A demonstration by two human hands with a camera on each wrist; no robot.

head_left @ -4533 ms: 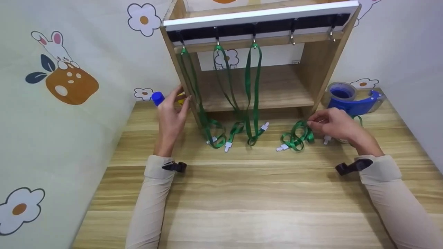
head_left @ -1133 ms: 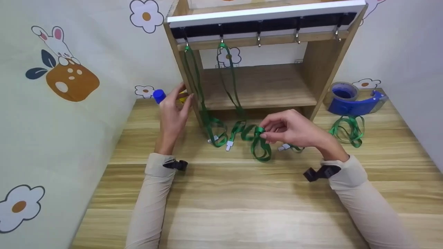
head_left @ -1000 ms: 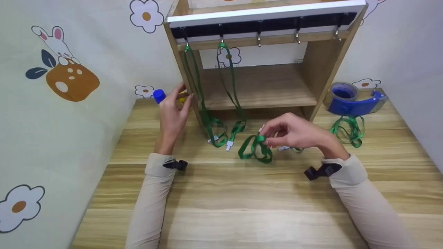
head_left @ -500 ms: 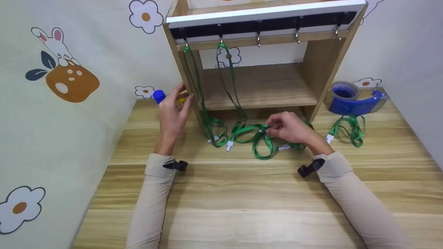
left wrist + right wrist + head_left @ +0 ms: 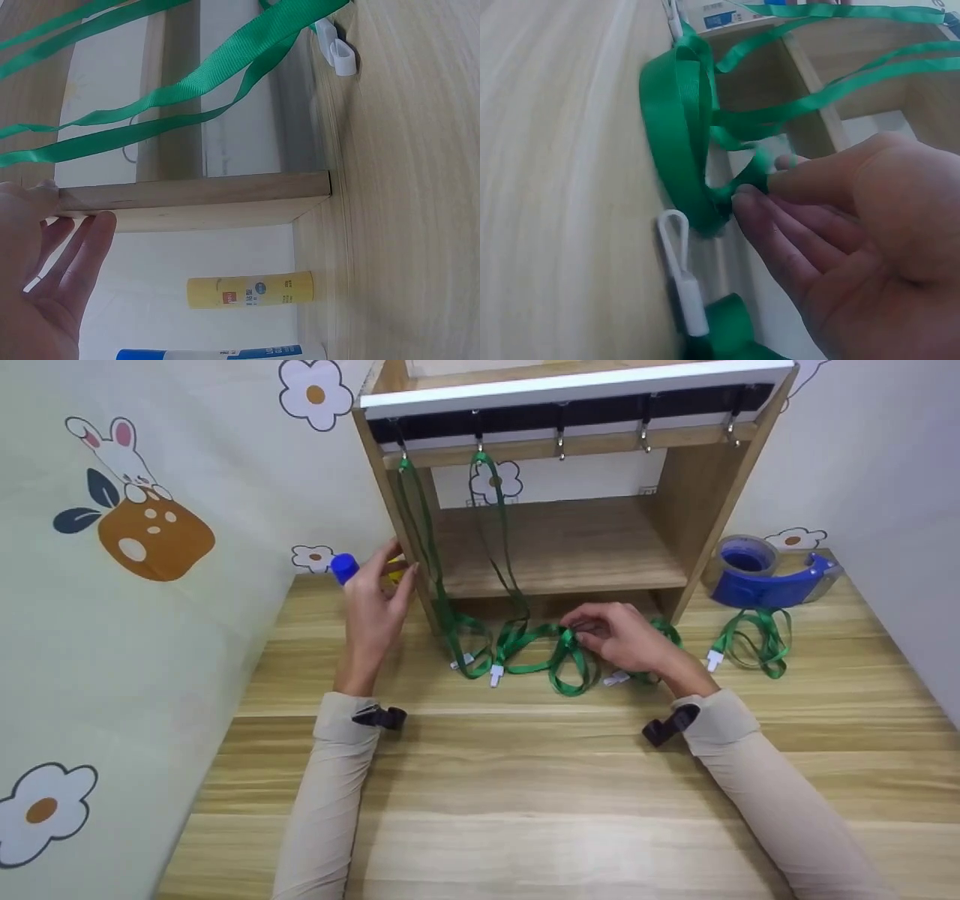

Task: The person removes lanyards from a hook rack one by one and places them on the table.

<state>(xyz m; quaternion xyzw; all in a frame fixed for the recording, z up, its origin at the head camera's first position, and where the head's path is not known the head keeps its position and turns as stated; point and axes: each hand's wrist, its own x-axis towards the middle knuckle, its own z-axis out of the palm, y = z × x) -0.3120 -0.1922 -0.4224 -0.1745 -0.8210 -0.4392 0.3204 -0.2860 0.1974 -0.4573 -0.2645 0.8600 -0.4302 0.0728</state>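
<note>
The right hand pinches a green lanyard between thumb and fingertips, low in front of the wooden shelf unit and just above or on the table; which of the two cannot be told. The lanyard is a flat, ribbed ribbon with a slight sheen, gathered at the pinched spot and falling into soft loops; its own clip cannot be made out. One loop stretches leftward, almost level with the front of the unit, toward the white clip of the second hanging lanyard, while another droops toward the near edge of the table. The bundle is bent back on itself, so no single long axis runs through it. To its right, partly behind the wrist, lies another green lanyard whose white clip points left. The second hanging lanyard and the leftmost hanging lanyard drop from two metal hooks, long axes running down to the table. The left hand rests with its fingers fairly straight against the left side panel, near a yellow glue stick and a blue-capped marker. A further coiled lanyard sits near the blue tape dispenser, its clip pointing toward the near edge.
</note>
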